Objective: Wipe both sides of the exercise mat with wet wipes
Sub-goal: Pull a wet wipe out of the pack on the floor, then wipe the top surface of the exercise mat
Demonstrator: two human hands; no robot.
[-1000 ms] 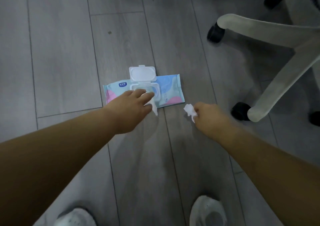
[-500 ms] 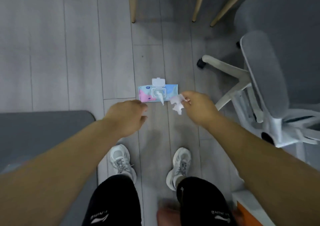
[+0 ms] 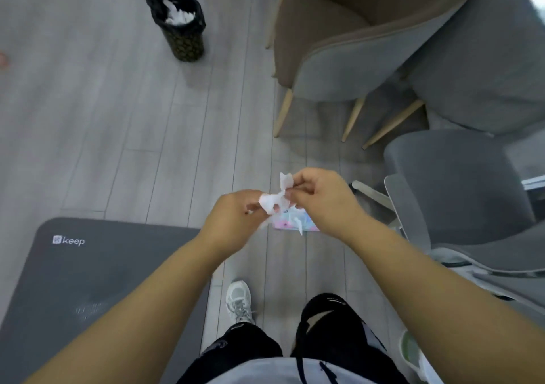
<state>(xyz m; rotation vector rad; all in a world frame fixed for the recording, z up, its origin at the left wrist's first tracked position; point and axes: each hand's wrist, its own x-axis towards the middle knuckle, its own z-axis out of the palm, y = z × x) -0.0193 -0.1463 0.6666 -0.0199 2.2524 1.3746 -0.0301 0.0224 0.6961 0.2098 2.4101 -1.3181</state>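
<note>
While I stand on the grey plank floor (image 3: 118, 118), both of my hands are raised in front of me and meet over one crumpled white wet wipe (image 3: 272, 200). My left hand (image 3: 233, 221) pinches the lower left part of the wipe with curled fingers. My right hand (image 3: 321, 195) pinches the upper right part, and one corner of the wipe stands up just beside its fingertips. The wipe is stretched between the two hands and is clear of the floor. Below the hands, the pastel pack of wipes (image 3: 287, 223) lies flat on the floor, partly hidden by my right wrist, with another white sheet protruding from its opening. The dark grey exercise mat (image 3: 88, 280) lies flat on the floor at lower left, logo side up, well apart from the wipe and just beside my left forearm. My white shoe (image 3: 239, 298) is on the floor just to the right of the mat edge. A black-lined bin (image 3: 182, 30) holding white waste stands at the far upper left. An upholstered chair (image 3: 339, 68) and a grey office chair (image 3: 457, 183) stand to the right.
</note>
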